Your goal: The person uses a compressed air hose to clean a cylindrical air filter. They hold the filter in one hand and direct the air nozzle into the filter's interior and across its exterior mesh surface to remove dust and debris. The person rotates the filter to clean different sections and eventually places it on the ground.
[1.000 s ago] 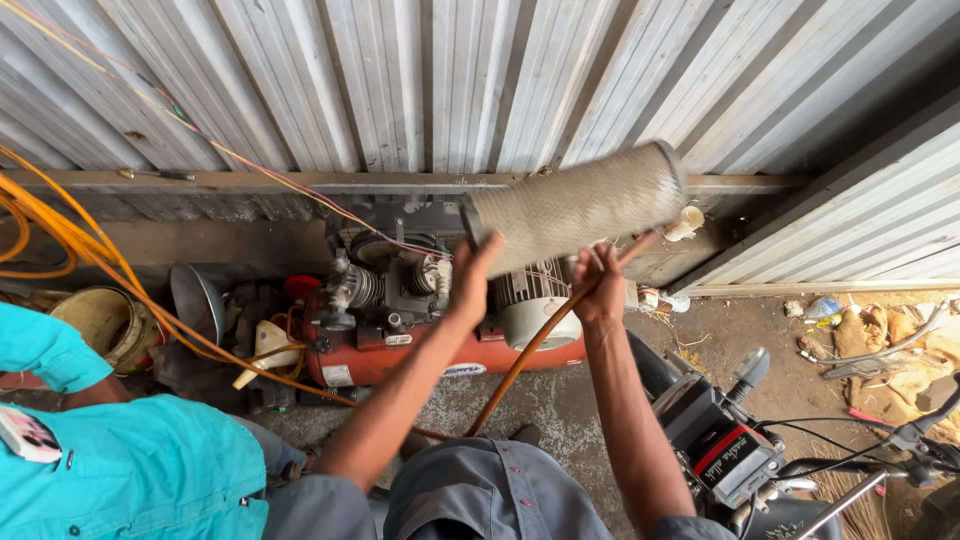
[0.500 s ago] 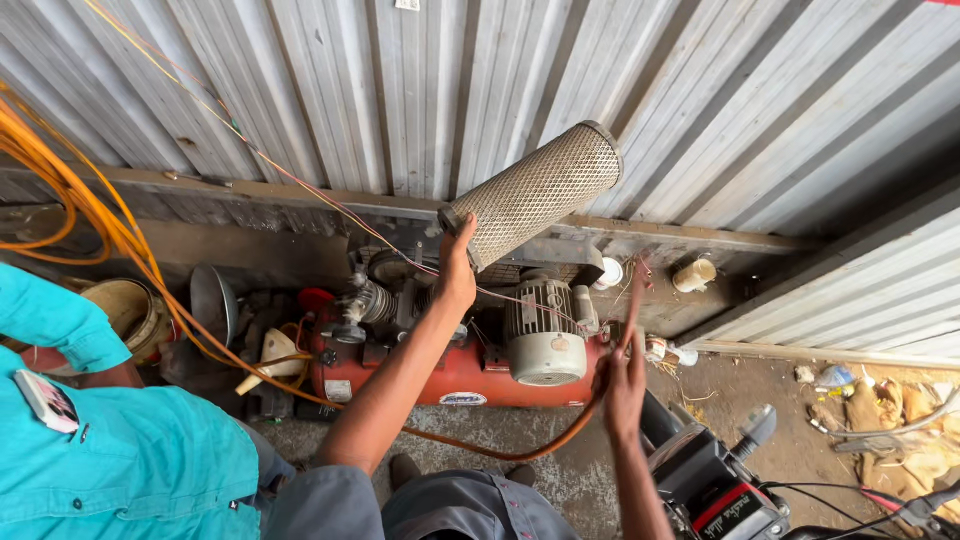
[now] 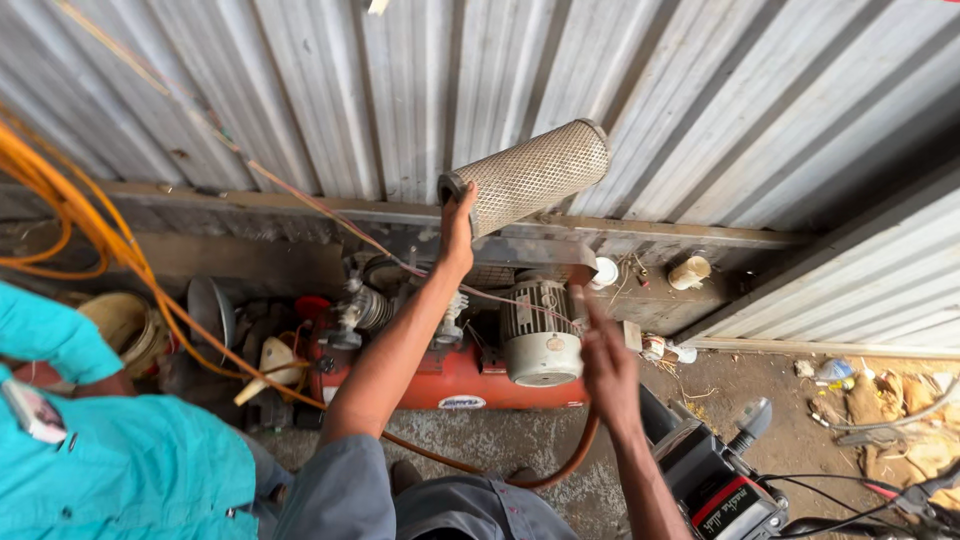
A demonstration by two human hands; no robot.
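Head view, looking down at a wall of corrugated metal sheets [image 3: 700, 110].

Progress, judged from the present layout: the cylindrical air filter [image 3: 530, 175], with its tan perforated mesh shell, is off any housing and raised in the air in front of the wall, above the red air compressor [image 3: 450, 375]. It is tilted, the far end higher and to the right. The lifting out appears done; the handling of the filter itself is in hand. What remains cannot be read from this view.

Left hand [image 3: 458, 232]: arm stretched up, fingers closed on the lower left end cap of the filter, thumb against the rim. It carries the filter alone.

Right hand [image 3: 605, 365]: free, holds nothing, fingers loosely extended and motion-blurred, below the filter and in front of the compressor's grey electric motor [image 3: 540, 335]. Well apart from the filter.

An orange hose [image 3: 560, 465] curves under the right forearm from the compressor. Orange cables [image 3: 70, 210] hang at the left. A second person in a turquoise shirt [image 3: 110, 480] sits at lower left, hands not engaged with the filter. A motorcycle handlebar [image 3: 750, 470] shows at lower right.
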